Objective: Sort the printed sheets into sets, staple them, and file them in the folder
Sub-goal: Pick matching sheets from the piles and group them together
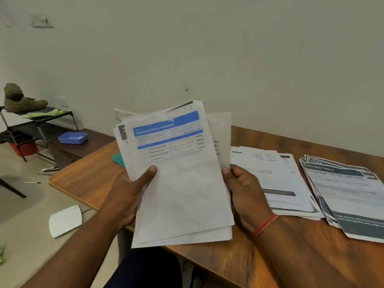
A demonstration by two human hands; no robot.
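Left hand (128, 196) and right hand (245, 194) each grip an edge of the fanned sheets (180, 183) above the bench (228, 256); best to read the top heading, check it against the dark pile (349, 194), then lay it square.

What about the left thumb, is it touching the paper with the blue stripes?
Touching. The head view shows the left hand with its thumb lying on the front of the blue-striped paper, gripping it.

Shoes (22, 101) sit on a rack (39, 121) beside a blue tray (72, 138).
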